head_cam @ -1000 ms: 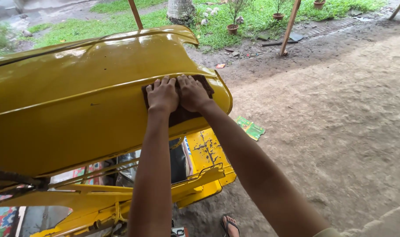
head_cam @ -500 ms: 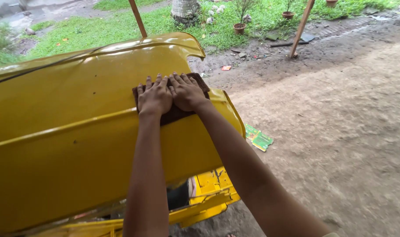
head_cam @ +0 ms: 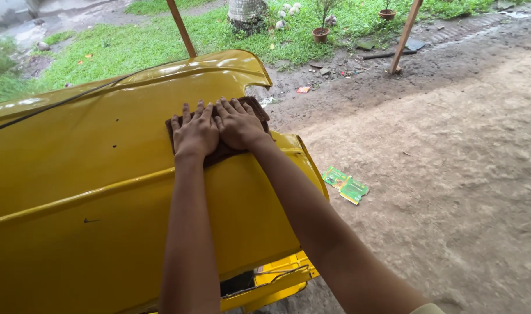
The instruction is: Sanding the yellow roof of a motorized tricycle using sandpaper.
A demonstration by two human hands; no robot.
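Two hands flat on brown cloth (head_cam: 259, 110) | yellow roof (head_cam: 102, 192); dirt ground (head_cam: 451, 174)

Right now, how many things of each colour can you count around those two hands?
Yellow: 1, the vehicle roof panel
Brown: 1, the cloth under the left hand and right hand
Green: 1, the flat packet on the dirt ground
Terracotta: 2, plant pots
Total: 5

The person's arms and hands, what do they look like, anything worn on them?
Both forearms are bare, with no gloves, watch or rings visible on the left hand or the right hand. Only a sliver of pale sleeve shows at the right upper arm, at the bottom edge of the picture.
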